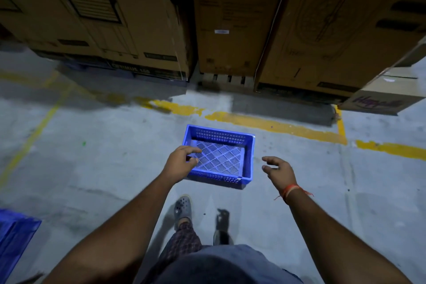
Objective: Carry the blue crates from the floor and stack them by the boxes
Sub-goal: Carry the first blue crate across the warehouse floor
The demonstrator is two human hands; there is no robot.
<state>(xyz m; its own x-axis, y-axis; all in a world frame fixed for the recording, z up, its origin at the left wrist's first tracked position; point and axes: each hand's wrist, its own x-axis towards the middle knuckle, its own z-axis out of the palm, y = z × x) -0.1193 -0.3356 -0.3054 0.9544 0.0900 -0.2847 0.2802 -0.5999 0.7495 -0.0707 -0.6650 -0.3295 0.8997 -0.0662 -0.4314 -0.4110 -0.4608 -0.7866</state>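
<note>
A blue perforated crate [221,157] sits upright and empty on the grey floor, just in front of a yellow floor line. My left hand [181,160] hovers over the crate's left rim with fingers loosely curled, holding nothing. Off the crate's right side, my right hand [277,169] hangs with spread, relaxed fingers, a hand's width from the wall. Tall brown cardboard boxes [221,18] stand in a row behind the line. Another blue crate [16,235] shows partly at the lower left edge.
A smaller printed carton [380,97] juts out at the right. Yellow painted lines [276,124] mark the floor in front of the boxes. My feet [183,208] stand just behind the crate. Open concrete floor stretches to the left and right.
</note>
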